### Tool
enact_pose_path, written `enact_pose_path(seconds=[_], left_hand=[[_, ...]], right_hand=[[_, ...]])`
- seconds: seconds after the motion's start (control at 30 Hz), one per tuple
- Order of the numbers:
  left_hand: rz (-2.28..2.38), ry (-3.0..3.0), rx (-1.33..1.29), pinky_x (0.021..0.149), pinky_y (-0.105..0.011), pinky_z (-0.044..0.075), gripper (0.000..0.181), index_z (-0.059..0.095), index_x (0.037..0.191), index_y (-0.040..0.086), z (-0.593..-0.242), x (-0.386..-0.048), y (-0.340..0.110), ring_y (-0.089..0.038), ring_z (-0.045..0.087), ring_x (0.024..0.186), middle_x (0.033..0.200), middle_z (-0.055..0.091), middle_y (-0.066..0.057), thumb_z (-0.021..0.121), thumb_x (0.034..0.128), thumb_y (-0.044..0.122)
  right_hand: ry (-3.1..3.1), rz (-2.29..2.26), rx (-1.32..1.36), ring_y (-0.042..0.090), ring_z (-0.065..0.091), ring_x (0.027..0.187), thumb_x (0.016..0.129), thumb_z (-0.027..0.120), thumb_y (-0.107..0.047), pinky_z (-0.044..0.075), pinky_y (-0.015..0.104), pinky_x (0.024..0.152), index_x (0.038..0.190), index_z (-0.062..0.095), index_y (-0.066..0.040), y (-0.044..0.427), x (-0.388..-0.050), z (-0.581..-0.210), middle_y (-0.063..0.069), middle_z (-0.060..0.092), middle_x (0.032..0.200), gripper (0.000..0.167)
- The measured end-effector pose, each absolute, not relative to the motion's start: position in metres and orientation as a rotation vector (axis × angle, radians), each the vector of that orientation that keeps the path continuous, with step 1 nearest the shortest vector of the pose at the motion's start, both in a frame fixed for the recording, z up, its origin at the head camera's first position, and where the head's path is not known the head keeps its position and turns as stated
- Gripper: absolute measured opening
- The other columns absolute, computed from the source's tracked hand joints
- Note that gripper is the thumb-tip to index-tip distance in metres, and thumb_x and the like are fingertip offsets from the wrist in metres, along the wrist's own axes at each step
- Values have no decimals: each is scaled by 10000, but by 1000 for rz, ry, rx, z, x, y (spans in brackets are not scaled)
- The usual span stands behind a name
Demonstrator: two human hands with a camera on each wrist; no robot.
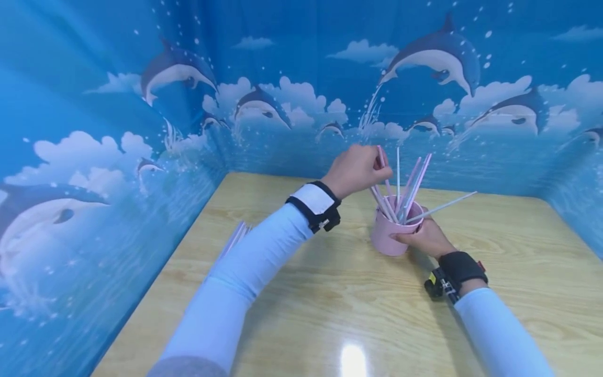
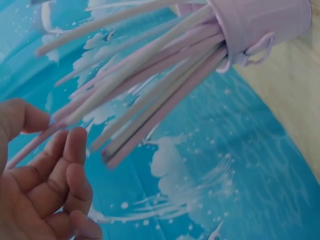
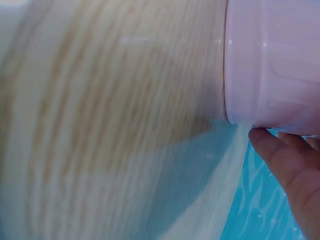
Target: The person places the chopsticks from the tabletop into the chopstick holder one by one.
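Observation:
A small pink bucket (image 1: 387, 236) stands on the table, holding several thin pink and whitish straw-like sticks (image 1: 409, 193) that fan out above its rim. My left hand (image 1: 360, 166) is over the bucket's left side and pinches one pink stick (image 2: 32, 148) between thumb and fingertips, near the stick's upper end. In the left wrist view, the other fingers of that hand curl loosely below the stick. My right hand (image 1: 430, 238) grips the bucket from the right, its thumb across the front wall. Most of its fingers are hidden behind the bucket in the head view.
More lavender and whitish sticks (image 1: 234, 238) lie on the table at the left, partly covered by my left forearm. The wood-grain table (image 1: 330, 298) meets blue dolphin-print curtains (image 1: 292, 63) at the back and sides. One pale stick (image 1: 445, 205) leans far out to the right.

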State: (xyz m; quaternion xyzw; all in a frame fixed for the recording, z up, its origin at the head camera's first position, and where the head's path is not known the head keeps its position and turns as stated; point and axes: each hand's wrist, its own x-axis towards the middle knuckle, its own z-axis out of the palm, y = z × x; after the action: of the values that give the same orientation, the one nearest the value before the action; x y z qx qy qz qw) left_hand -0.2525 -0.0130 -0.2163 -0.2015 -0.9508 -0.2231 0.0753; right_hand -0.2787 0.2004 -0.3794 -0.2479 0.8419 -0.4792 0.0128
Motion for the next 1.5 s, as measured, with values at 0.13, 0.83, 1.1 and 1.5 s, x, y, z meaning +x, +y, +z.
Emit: enact_pose_path(seconds=[0.13, 0.83, 1.1, 1.5], left_hand=[[-702, -2806, -615, 438, -158, 326, 157, 561, 801, 174, -210, -251, -19, -75, 430, 467, 595, 507, 44, 446, 837, 275], [-343, -3035, -820, 481, -182, 316, 244, 517, 779, 188, -221, -241, 20, -68, 416, 549, 634, 424, 41, 395, 863, 381], [-604, -2818, -612, 567, -167, 401, 342, 567, 958, 212, -198, -231, -46, -32, 501, 650, 781, 564, 94, 401, 825, 480], [-28, -3405, 320, 671, -399, 436, 317, 605, 751, 94, -317, -189, -208, -192, 549, 677, 768, 601, -49, 616, 700, 407]], right_hand=[[2644, -1492, -783, -10, 470, 999, 643, 721, -200, 369, 122, 803, 1265, 343, -261, 204, -284, -385, -22, 479, 1158, 730], [2564, -1499, -763, 183, 452, 1060, 659, 708, -187, 366, 168, 830, 1256, 339, -116, 188, -278, -385, 112, 466, 1202, 706], [2521, -1617, -887, 180, 444, 1101, 635, 715, -87, 333, 92, 847, 1292, 313, -131, 180, -271, -370, 143, 443, 1233, 772], [2616, -1496, -858, 5, 427, 1090, 651, 714, -184, 316, 88, 854, 1287, 291, -300, 199, -280, -390, 14, 451, 1242, 773]])
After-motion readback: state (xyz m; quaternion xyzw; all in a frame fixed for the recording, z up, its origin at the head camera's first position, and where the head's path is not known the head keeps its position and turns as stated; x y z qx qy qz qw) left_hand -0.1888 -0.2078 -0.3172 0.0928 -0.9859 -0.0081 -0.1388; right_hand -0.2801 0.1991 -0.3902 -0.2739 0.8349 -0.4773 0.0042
